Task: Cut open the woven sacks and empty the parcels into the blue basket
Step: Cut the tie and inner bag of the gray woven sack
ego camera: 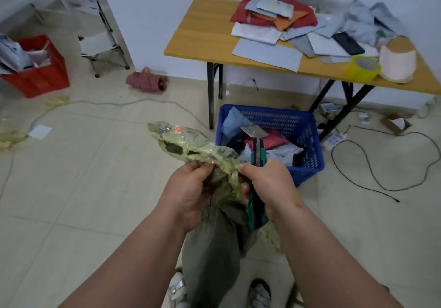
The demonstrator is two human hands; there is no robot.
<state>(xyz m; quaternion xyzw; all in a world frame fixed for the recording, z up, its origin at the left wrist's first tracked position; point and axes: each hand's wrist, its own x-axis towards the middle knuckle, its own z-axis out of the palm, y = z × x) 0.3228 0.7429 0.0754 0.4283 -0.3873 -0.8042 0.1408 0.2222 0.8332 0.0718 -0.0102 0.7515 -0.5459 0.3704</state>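
Observation:
A grey-green woven sack [214,248] hangs in front of me down to my feet. Its top is bound in crumpled yellowish tape [188,144] that sticks up to the left. My left hand [188,193] grips the sack's neck just below the taped end. My right hand [267,186] holds a green utility knife [256,162] with its blade pointing up, and its fingers also pinch the taped neck. Beyond my hands the blue basket [307,145] stands on the floor, holding several parcels in grey, red and white bags.
A yellow-topped folding table [205,35] behind the basket carries mailer bags, a yellow tape roll [361,68] and a thread cone. A red crate [40,76] stands at far left. Cables [381,186] trail over the tiled floor, with tape scraps at left.

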